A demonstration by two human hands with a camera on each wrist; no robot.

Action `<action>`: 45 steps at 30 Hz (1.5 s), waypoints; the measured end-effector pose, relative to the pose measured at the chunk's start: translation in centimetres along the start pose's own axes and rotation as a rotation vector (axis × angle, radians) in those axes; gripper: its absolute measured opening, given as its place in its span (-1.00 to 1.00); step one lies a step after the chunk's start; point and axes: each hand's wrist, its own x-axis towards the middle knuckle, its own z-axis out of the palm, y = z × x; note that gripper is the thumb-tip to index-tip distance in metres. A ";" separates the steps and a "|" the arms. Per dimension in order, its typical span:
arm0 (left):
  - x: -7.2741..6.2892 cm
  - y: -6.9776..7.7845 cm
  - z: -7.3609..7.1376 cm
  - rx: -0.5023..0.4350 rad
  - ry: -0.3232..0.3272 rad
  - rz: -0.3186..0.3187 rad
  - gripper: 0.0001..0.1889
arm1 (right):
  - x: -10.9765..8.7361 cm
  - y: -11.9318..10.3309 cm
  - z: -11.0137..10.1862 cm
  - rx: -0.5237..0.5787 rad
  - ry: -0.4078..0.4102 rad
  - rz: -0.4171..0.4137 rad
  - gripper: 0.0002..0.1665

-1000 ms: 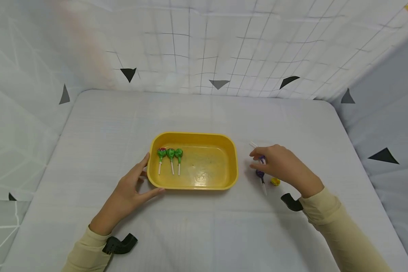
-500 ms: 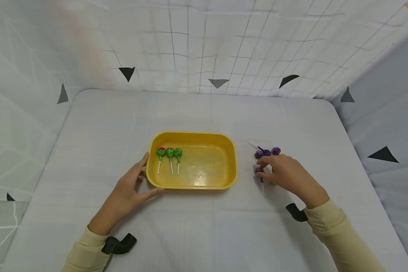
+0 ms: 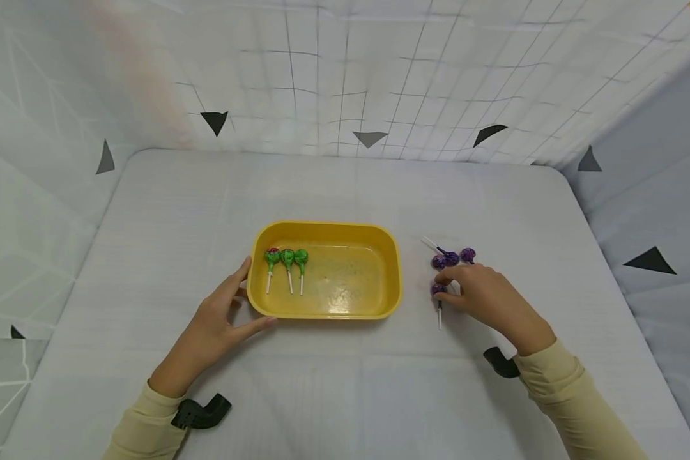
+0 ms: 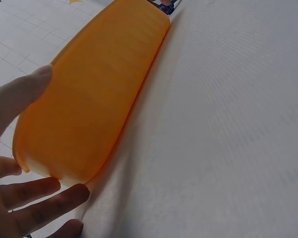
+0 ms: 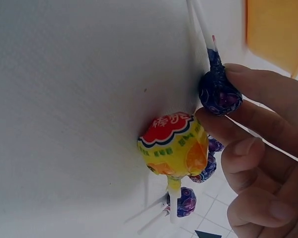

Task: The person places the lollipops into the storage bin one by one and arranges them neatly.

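Sleeves of pale yellow cloth frame the near edge of the table [image 3: 345, 396], each wrist carrying a black camera mount. The left hand [image 3: 218, 326] rests against the near-left corner of the yellow tray [image 3: 391, 255], thumb along the short wall and straight fingers along the near wall, steadying it rather than gripping it; the left wrist view shows fingertips [image 4: 44, 198] touching the tray's underside edge.

On the other side, the right hand [image 3: 483, 297] pinches the head of a purple lollipop [image 3: 439, 289] between thumb and forefinger, its white stick pointing back toward the person. From the right wrist view that candy [image 5: 218, 91] appears to lie on the table surface, not yet lifted, though the angle makes this hard to confirm. Tucked under the palm beside it sits a yellow lollipop [image 5: 174, 144], hidden in the head view.

Inside the tray, at its left end, three green lollipops [image 3: 287, 259] lie side by side, sticks toward the person; the remaining floor of the tray is bare.

Just beyond the right hand, a cluster of three more purple lollipops [image 3: 451, 257] lies on the table, well apart from the tray.

Judging from this layout, sorting by colour into the tray is roughly a third done: greens are placed, while four purples and the yellow one are outside.
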 end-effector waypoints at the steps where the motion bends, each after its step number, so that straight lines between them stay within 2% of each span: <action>1: 0.0 0.0 0.0 0.001 -0.001 -0.001 0.24 | 0.0 0.0 0.0 0.000 -0.001 0.002 -0.75; 19: 0.0 0.1 0.0 -0.004 -0.009 -0.012 0.24 | 0.0 -0.1 -0.1 -0.009 0.010 -0.022 -0.76; 32: 0.0 0.1 0.0 -0.010 -0.015 -0.020 0.24 | 0.2 -0.6 -0.9 -0.003 -0.002 -0.008 -0.75; 45: 0.0 0.2 -0.1 -0.015 -0.019 -0.025 0.24 | 0.8 -1.3 -2.3 -0.027 0.079 -0.063 -0.76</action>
